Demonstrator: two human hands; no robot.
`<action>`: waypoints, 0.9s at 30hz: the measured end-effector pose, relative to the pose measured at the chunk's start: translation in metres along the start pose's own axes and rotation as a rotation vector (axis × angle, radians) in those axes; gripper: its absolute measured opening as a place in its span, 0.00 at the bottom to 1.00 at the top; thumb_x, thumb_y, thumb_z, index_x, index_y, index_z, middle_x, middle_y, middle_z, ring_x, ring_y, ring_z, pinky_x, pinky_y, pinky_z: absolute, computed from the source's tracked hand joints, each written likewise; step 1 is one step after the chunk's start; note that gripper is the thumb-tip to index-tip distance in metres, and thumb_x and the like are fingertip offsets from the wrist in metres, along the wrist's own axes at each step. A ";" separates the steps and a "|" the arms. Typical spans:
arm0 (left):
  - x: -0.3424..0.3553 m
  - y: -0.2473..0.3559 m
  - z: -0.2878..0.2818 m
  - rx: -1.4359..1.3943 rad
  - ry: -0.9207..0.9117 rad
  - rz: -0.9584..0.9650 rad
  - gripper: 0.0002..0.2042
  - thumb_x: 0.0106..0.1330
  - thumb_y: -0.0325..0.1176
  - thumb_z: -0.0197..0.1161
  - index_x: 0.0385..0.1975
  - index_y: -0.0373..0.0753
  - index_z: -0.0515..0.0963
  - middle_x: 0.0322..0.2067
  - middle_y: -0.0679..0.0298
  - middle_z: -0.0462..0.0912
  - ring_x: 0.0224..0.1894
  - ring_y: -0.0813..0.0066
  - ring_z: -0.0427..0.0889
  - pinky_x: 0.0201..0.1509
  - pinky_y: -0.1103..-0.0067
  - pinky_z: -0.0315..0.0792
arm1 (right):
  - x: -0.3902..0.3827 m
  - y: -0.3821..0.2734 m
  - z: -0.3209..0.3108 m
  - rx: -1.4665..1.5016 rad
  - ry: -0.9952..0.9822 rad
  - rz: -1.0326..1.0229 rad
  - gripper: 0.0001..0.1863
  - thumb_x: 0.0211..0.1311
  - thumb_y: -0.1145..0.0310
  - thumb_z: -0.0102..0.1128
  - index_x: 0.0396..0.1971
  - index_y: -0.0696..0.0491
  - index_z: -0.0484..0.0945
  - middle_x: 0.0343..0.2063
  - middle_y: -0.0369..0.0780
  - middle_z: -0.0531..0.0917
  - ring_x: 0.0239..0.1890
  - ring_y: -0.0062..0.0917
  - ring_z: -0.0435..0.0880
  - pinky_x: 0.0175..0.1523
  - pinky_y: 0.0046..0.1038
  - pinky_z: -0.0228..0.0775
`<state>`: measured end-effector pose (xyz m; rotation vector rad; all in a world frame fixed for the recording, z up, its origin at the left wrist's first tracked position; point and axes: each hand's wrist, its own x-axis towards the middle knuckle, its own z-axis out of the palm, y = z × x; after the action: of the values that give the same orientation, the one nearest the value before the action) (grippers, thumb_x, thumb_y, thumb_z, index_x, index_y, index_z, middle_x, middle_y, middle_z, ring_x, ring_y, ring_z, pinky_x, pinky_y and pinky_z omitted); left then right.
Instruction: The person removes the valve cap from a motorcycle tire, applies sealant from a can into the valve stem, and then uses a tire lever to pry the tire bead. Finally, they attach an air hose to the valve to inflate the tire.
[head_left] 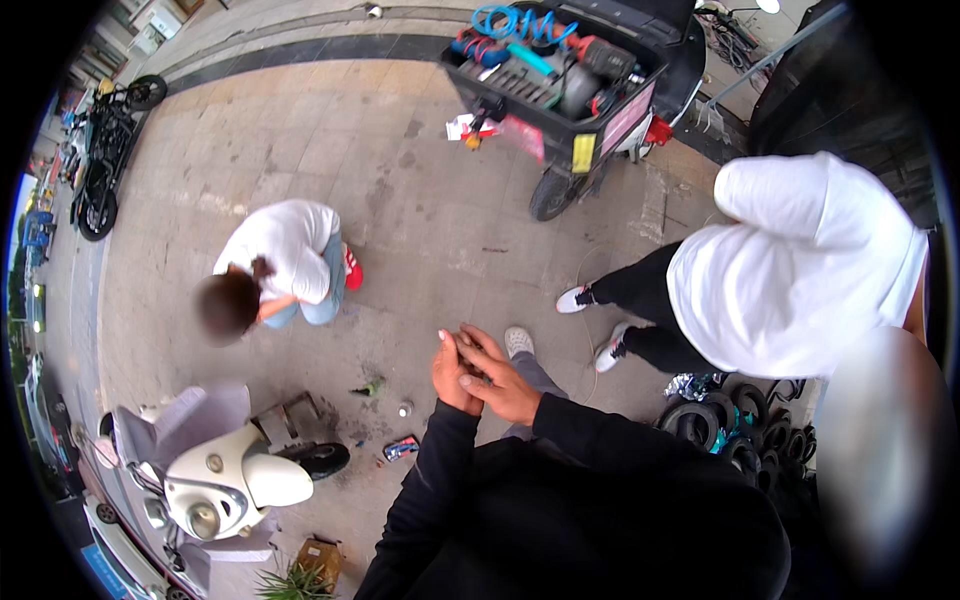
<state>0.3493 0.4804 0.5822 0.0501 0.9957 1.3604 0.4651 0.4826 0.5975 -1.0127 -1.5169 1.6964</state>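
Small white cylinder (405,409) sits on grey stone paving (430,230), below and to the left of your hands in the view and well apart from them. Your left hand (457,374) and right hand (506,386), both in black sleeves, meet in front of you, fingers close together and the grip narrow; whether anything lies between the palms you cannot tell. Near the cylinder rests a blue-and-red rectangular object (401,448), too small to make out. To your left, beyond a cream-white motor scooter (230,485) with grey padded covers, a person in a white top and pale blue jeans (285,255) crouches on the paving. To your right, a person in a white shirt and black trousers (790,260) stands near a heap of black rubber tyres (690,425). Ahead, an open black box (575,128) holds tools and a coiled bright-blue hose (520,24).
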 end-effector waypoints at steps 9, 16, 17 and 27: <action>0.109 0.043 0.142 0.153 -0.024 -0.122 0.24 0.79 0.56 0.49 0.24 0.45 0.65 0.17 0.70 0.63 0.17 0.75 0.63 0.22 0.76 0.59 | 0.275 -0.126 -0.256 -0.989 0.565 -0.438 0.08 0.58 0.71 0.65 0.36 0.56 0.78 0.35 0.45 0.80 0.40 0.47 0.81 0.45 0.46 0.74; 0.152 0.015 0.111 0.352 -0.181 -0.222 0.14 0.72 0.39 0.66 0.50 0.41 0.74 0.30 0.64 0.80 0.30 0.74 0.83 0.31 0.75 0.80 | 0.407 -0.078 -0.404 -1.692 0.259 0.087 0.23 0.70 0.65 0.51 0.64 0.52 0.69 0.46 0.52 0.85 0.47 0.44 0.87 0.48 0.44 0.81; 0.174 0.021 0.112 0.341 -0.204 -0.152 0.13 0.72 0.40 0.66 0.48 0.40 0.75 0.30 0.65 0.80 0.30 0.74 0.83 0.33 0.76 0.80 | 0.428 -0.052 -0.447 -1.833 0.378 0.036 0.28 0.71 0.67 0.49 0.69 0.53 0.62 0.44 0.51 0.85 0.46 0.43 0.88 0.48 0.42 0.82; 0.045 0.017 0.024 0.080 0.144 0.118 0.14 0.75 0.44 0.62 0.46 0.39 0.78 0.33 0.67 0.81 0.33 0.77 0.83 0.38 0.78 0.79 | 0.266 -0.148 -0.316 -1.455 -0.135 -0.194 0.26 0.66 0.68 0.59 0.62 0.61 0.72 0.44 0.53 0.83 0.45 0.50 0.83 0.50 0.51 0.73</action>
<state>0.3456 0.5337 0.5809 0.0723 1.1830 1.4466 0.6013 0.8869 0.6987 -1.2745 -2.8516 0.2840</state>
